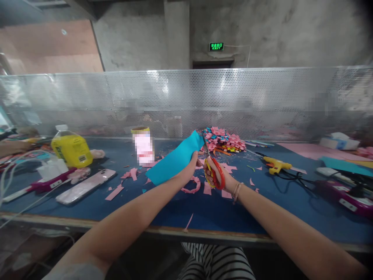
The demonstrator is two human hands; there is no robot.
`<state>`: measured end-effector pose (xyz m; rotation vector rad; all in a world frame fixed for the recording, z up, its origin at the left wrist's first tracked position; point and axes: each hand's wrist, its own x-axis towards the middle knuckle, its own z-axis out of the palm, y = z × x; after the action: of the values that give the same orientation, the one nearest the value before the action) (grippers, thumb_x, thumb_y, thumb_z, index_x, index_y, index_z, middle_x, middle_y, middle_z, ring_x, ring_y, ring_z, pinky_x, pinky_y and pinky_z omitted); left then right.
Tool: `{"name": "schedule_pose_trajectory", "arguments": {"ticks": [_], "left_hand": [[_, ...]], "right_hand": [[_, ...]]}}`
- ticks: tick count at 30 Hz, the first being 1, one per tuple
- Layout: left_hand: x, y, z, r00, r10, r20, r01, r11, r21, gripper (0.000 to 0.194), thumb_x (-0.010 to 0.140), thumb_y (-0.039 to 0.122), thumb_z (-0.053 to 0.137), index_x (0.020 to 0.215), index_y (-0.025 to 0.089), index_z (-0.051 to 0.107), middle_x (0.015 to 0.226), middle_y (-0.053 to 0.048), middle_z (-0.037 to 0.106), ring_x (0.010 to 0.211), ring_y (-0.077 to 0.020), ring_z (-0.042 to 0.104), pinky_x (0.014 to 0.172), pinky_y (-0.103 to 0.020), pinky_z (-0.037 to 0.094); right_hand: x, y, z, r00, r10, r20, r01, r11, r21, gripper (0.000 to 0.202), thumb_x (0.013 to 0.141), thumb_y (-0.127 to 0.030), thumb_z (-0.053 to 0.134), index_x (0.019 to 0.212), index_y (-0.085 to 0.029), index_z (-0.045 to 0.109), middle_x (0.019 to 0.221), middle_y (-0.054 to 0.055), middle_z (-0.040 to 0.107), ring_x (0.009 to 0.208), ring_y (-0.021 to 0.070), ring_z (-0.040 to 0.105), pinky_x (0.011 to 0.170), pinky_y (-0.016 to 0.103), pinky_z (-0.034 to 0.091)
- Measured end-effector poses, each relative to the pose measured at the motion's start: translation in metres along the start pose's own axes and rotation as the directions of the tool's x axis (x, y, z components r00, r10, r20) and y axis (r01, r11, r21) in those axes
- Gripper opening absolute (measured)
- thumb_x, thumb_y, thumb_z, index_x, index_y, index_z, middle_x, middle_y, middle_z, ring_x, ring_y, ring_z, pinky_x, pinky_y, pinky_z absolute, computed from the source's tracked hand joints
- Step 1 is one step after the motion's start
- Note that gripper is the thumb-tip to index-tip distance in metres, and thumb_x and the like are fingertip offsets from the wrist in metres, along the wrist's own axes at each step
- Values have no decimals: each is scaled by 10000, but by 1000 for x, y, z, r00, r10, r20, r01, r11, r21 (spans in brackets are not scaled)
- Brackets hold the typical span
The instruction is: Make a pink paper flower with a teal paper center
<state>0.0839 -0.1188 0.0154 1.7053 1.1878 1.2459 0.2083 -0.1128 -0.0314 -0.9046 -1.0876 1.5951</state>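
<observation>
Paper [171,163], or something much like it, stretches in a bright blue strip across the middle of the scene, slanting from near left to far right; whether its near-left corner touches the tabletop [233,217], I can't tell. From my remote seat I see the left hand [196,162] pinching it close to its right end, while the right hand [214,175] is wrapped around the handles of the scissors [217,165], whose blades meet that end. Pink scraps [207,188] lie near the hands, and a pile of pink and blue pieces [224,140] sits just beyond. I judge the strip very light, floppy and easily creased, with its long left part free to sag or swing. I'd hold it flat between thumb and fingers, near the blades yet clear of their edges.
</observation>
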Motion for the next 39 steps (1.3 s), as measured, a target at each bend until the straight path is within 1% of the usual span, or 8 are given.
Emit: {"name": "schedule_pose_trajectory", "arguments": {"ticks": [4,9,15,18,24,31,35,39], "left_hand": [[0,-2,-2,999,36,20,-36,999,10,373,844,383,294,852,202,621,598,-13,541,673,-163,540,762,-291,421],[6,-12,-1,996,9,85,-8,1000,-6,402,832,443,288,857,221,623,598,-12,549,662,-157,540,755,-285,431],[10,-21,0,994,-4,109,5,1000,-12,411,821,459,278,854,220,611,583,-3,524,609,-152,516,716,-299,436],[11,-19,-4,995,17,98,-16,1000,-13,397,817,445,271,818,221,598,602,-1,519,641,-148,524,717,-280,428],[12,-15,-10,999,-52,16,50,995,83,405,796,476,271,715,245,594,601,15,541,590,-133,513,608,-249,403],[12,-16,-10,1000,-25,3,24,995,99,410,791,481,268,707,240,589,589,13,551,570,-135,508,593,-251,393],[10,-11,-10,998,-67,21,64,993,103,437,790,515,268,725,240,601,609,0,564,577,-141,517,561,-248,388],[9,-8,-10,996,-87,3,87,991,97,479,786,548,264,713,219,605,604,-10,569,568,-143,520,556,-248,387]], "right_hand": [[-3,-1,2,999,-34,29,35,998,-43,490,651,-676,447,677,-188,467,486,-65,359,340,52,333,310,191,277],[-7,-5,7,994,-102,-34,98,991,-96,490,655,-684,427,664,-195,436,483,-65,340,343,52,317,320,199,275],[-7,-6,7,993,-108,-44,102,987,-121,478,657,-680,421,670,-202,415,469,-78,338,336,51,318,322,190,270],[-5,-5,6,994,-102,-27,98,986,-133,466,669,-667,422,655,-201,415,462,-80,333,323,52,311,320,199,281],[-4,-1,4,991,-122,-49,114,983,-143,437,684,-631,450,655,-196,436,478,-74,339,336,47,311,329,195,279],[-4,-2,4,995,-98,-27,94,989,-118,451,674,-646,446,662,-196,445,478,-74,343,340,52,319,323,202,300],[-2,-2,5,997,-56,-48,50,992,-118,488,642,-680,442,665,-193,432,470,-75,360,336,53,334,321,201,304],[-4,-2,11,995,-64,-71,53,989,-141,489,643,-681,443,641,-192,412,450,-82,351,320,49,330,308,194,302]]}}
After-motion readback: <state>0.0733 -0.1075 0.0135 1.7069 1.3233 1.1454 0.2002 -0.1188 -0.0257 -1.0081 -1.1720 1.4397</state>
